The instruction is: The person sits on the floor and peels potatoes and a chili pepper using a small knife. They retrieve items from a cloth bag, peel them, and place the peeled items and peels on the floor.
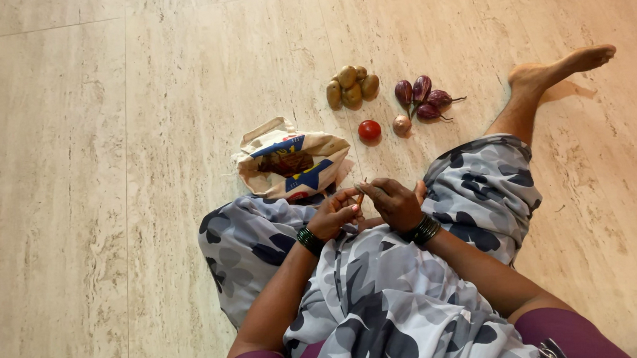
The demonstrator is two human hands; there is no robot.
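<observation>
I sit on the floor with my legs folded under a grey flowered cloth (pixel 389 302). My left hand (pixel 334 214) and my right hand (pixel 396 202) meet above my lap, both pinching a small thin brownish thing (pixel 361 191) between the fingertips; what it is I cannot tell. Dark bangles circle both wrists. A crumpled cloth bag (pixel 293 160) with blue and brown print lies just beyond my left hand, its mouth toward me.
On the pale stone floor ahead lie a pile of potatoes (pixel 352 88), several small purple aubergines (pixel 423 96), a red tomato (pixel 369 129) and an onion (pixel 402 125). My bare right foot (pixel 560 69) stretches out at the right.
</observation>
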